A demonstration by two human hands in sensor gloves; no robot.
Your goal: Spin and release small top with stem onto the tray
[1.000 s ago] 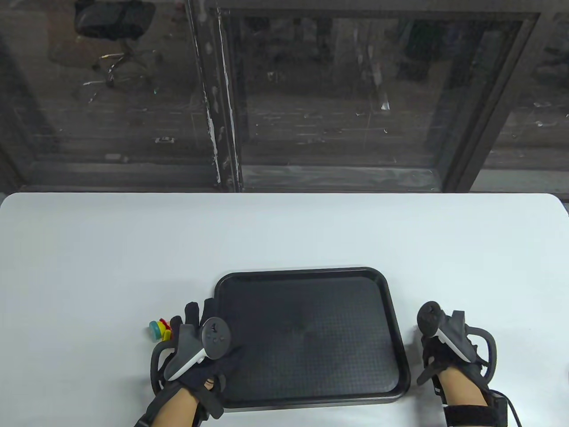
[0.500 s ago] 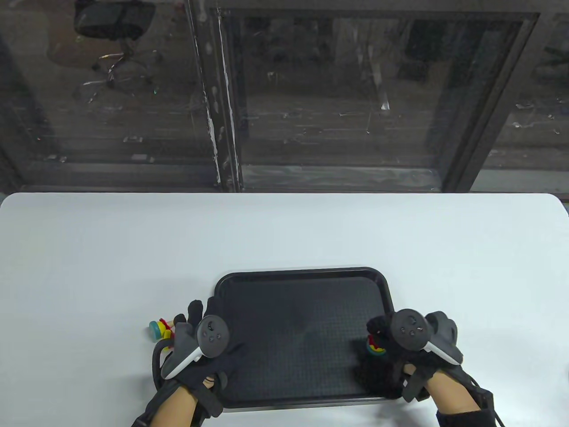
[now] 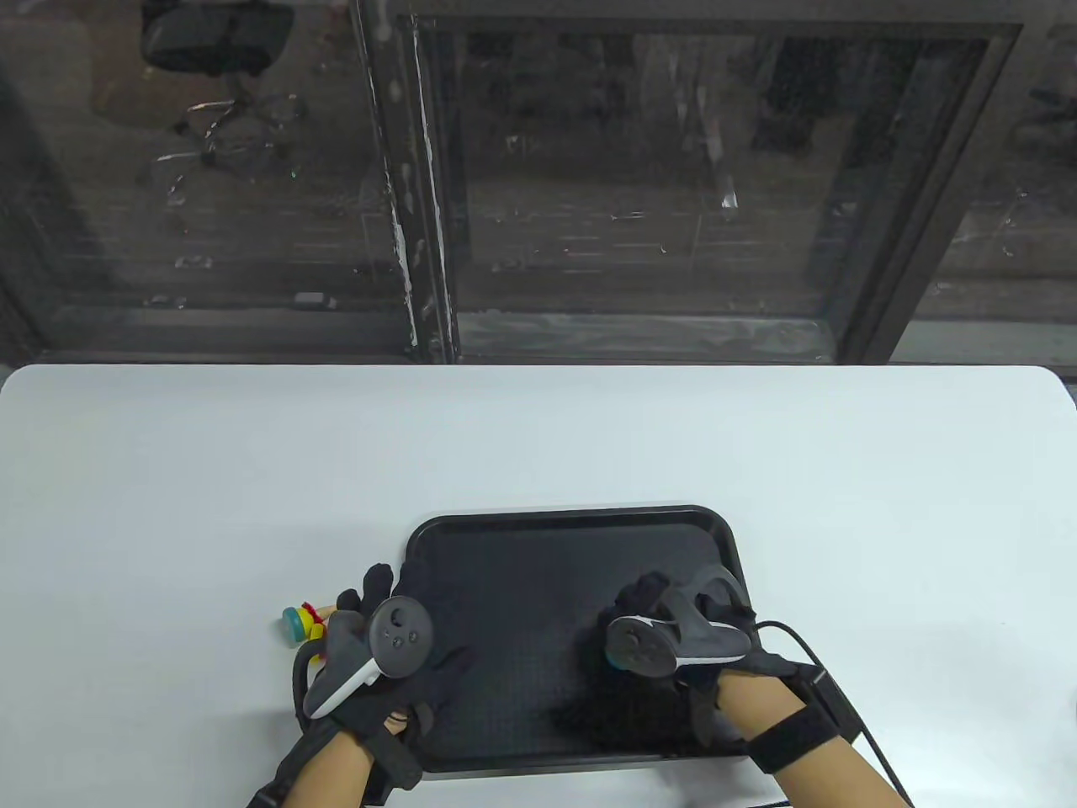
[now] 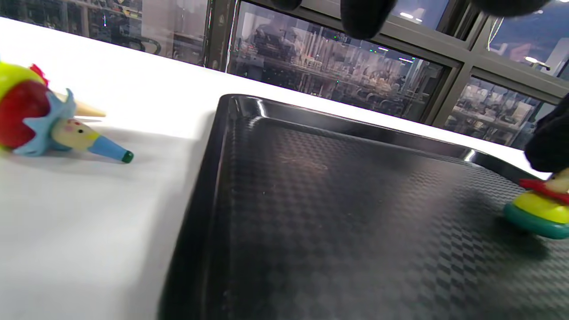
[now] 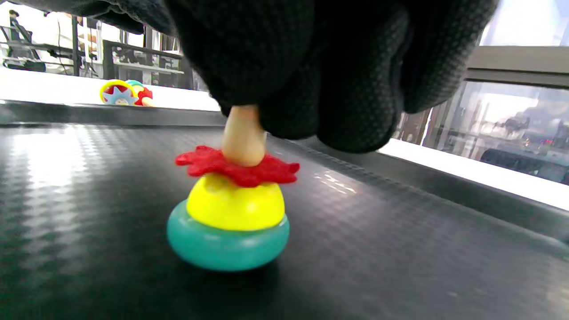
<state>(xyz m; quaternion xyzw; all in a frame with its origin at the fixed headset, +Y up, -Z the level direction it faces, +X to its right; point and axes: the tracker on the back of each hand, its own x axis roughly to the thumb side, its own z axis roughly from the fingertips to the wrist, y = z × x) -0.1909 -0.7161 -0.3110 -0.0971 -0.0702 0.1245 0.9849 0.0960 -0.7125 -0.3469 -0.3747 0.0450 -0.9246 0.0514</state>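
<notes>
A small top (image 5: 229,218) with a teal base, yellow dome, red frill and pale wooden stem stands upright, its tip on the floor of the black tray (image 3: 538,522). My right hand (image 3: 627,619) is over the tray's right half, and its fingertips (image 5: 311,66) pinch the stem from above. The left wrist view shows the same top (image 4: 540,213) at its right edge, under a black fingertip (image 4: 549,142). My left hand (image 3: 379,602) lies over the tray's left rim with its fingers straight, holding nothing.
Two more colourful tops (image 3: 299,624) lie on their sides on the white table just left of my left hand, also seen as a cluster (image 4: 40,120). The tray's raised rim (image 4: 222,133) runs all round. A cable (image 3: 808,652) trails from my right wrist.
My right hand came from the table right of the tray, leftward over the tray with the top, and now holds it standing on the tray floor. My left hand barely shifted.
</notes>
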